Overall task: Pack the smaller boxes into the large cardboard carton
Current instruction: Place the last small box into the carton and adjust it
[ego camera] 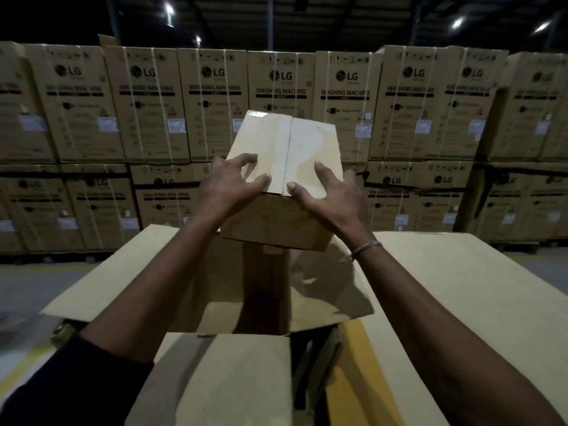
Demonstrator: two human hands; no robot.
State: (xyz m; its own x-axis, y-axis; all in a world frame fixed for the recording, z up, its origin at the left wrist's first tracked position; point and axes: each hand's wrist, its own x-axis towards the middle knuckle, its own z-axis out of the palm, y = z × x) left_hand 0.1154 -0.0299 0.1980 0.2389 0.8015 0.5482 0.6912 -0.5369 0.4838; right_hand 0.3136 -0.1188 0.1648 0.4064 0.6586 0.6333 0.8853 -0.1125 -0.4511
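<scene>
A small tan cardboard box (285,142) with a taped centre seam is held tilted in the air above the open large carton (445,287). My left hand (224,186) grips its near top edge on the left, fingers bent onto the lid. My right hand (332,198) grips the same edge on the right, fingers spread over the lid and corner. The carton's flaps are spread outward; its inside is dark, with a brown tape strip (266,287) down the far wall. What lies at its bottom is hidden in shadow.
A wall of stacked washing machine cartons (147,103) fills the background across the aisle. Grey floor (30,287) lies to the left, and a yellow floor line (353,379) shows beside the carton's near flap (230,379).
</scene>
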